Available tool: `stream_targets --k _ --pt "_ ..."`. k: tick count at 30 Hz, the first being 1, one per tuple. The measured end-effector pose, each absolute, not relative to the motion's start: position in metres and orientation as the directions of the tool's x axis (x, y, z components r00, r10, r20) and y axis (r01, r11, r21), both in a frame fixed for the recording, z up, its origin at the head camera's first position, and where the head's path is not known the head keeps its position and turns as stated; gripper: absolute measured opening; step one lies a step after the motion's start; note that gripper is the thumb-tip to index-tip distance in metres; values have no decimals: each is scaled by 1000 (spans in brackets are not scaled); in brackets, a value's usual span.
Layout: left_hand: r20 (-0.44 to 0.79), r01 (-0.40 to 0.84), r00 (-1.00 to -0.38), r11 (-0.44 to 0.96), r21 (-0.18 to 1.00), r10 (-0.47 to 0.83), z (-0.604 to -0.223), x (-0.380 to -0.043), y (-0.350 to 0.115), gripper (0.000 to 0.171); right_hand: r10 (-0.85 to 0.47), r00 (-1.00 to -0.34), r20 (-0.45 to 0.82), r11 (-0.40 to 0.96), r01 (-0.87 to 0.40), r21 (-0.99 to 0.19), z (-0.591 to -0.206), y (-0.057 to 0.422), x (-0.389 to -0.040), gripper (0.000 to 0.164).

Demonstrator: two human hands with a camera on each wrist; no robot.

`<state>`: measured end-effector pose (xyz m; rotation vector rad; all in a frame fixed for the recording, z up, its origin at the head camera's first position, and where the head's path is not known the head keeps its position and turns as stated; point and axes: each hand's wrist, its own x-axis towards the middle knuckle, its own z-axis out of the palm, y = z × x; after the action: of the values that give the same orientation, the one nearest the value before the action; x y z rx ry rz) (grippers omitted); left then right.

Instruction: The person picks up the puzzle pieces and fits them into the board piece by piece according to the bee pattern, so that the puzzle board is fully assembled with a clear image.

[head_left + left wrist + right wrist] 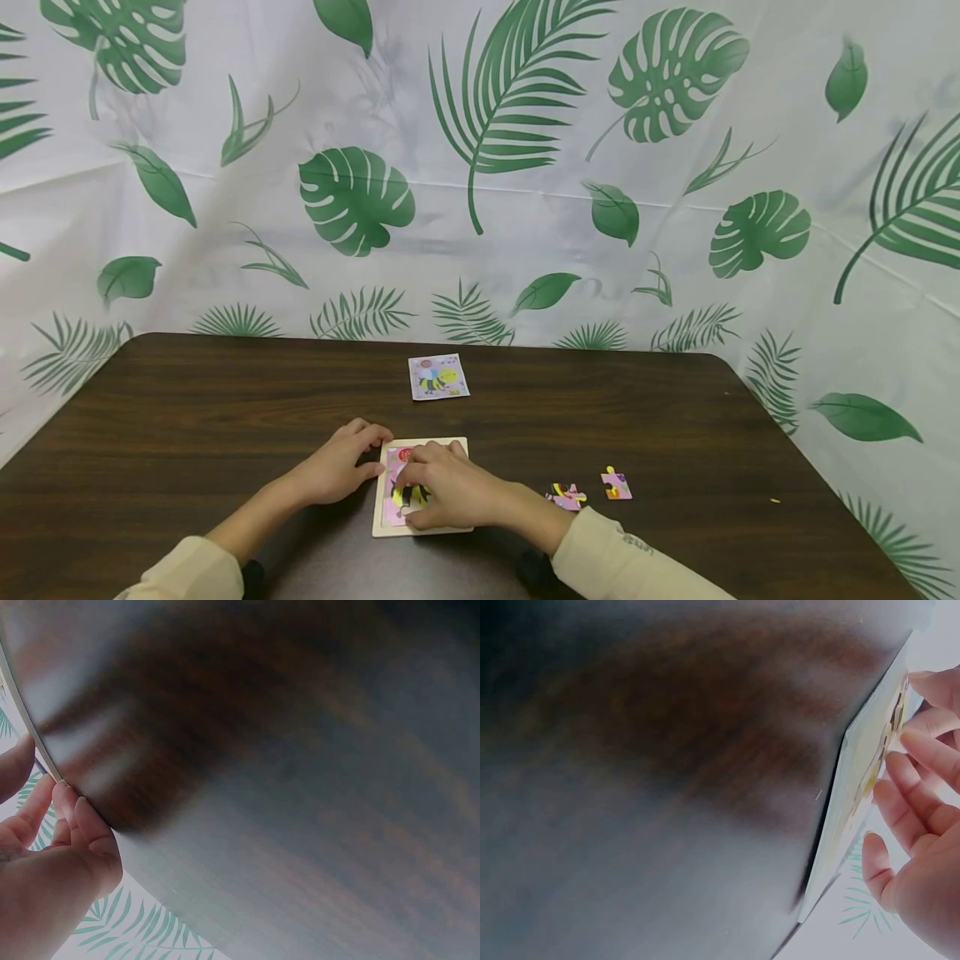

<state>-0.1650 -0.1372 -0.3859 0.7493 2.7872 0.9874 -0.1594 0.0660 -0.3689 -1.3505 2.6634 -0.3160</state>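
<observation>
A square wooden puzzle board (378, 521) with a pink bee picture lies on the dark table, several parts of the picture in place. My left hand (337, 467) touches the board's left edge, thumb and fingertips against the rim near its far left corner. Over the board's right half is my right hand (453, 492), its fingertips on the bee picture, covering much of it. In the right wrist view, loosely bent fingers (900, 814) meet the face of the board (840, 810). Whether a piece lies under those fingertips is hidden.
Right of the board lie loose pink puzzle pieces (567, 497) beside my right forearm, and another piece (617, 483) a little farther right. A printed bee picture card (438, 377) lies behind the board. A leaf-patterned white cloth (525, 250) hangs behind the table (225, 400).
</observation>
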Motion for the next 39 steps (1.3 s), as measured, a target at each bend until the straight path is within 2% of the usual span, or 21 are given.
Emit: stream_targets --k 24,39 --pt "76 412 -879 671 617 470 -386 -164 -136 26 -799 -600 -33 586 -766 -263 -369 66 -158 32" --pt "68 403 -881 668 626 468 -384 -163 -136 26 -813 -582 -30 572 -787 -231 -370 66 -158 32"
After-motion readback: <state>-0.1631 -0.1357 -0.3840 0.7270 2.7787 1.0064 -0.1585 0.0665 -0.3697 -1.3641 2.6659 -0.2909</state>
